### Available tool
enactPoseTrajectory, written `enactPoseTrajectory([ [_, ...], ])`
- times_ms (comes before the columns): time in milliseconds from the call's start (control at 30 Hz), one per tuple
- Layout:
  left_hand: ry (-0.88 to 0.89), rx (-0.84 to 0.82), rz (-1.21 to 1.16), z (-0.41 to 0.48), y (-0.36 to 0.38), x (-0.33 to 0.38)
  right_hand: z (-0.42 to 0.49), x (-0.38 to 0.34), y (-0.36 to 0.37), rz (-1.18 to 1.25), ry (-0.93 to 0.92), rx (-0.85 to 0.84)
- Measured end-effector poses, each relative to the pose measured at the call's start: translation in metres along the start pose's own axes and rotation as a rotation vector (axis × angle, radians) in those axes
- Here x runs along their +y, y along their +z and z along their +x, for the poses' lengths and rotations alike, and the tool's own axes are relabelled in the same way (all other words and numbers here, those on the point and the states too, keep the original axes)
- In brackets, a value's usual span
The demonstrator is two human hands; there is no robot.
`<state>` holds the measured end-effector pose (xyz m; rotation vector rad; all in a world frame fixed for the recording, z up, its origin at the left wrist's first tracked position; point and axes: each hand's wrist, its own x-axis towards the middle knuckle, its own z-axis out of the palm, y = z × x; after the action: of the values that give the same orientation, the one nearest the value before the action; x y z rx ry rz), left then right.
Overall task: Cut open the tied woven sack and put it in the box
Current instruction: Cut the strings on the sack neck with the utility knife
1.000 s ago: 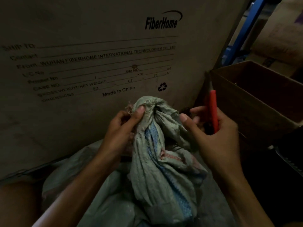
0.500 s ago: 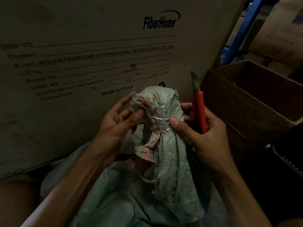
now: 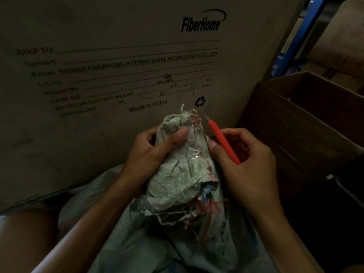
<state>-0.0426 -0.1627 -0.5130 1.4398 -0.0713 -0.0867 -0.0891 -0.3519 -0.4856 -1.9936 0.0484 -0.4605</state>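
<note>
Left hand clamps the bunched neck of the woven sack, steadying it, I'd say, for the cut. Right hand grips a red utility knife, blade angled up-left at the taped top. Neck stands upright before the FiberHome carton; the open box sits just right.

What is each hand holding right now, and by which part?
The left hand grips the woven sack by its bunched, taped neck; the right hand holds the red utility knife by its handle.

Sack, large carton, seemingly on floor
</note>
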Motion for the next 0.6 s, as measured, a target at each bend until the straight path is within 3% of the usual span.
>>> enactPoseTrajectory([
  [133, -0.067, 0.057, -0.013, 0.003, 0.003, 0.0, -0.003, -0.007, 0.002, -0.124, -0.097, 0.082],
  [333, -0.014, 0.076, 0.022, 0.006, -0.001, 0.0, -0.007, -0.024, -0.01, -0.059, -0.159, -0.036],
  [600, 0.01, 0.099, -0.056, 0.007, 0.002, 0.0, -0.017, -0.028, -0.011, -0.264, -0.212, -0.085],
])
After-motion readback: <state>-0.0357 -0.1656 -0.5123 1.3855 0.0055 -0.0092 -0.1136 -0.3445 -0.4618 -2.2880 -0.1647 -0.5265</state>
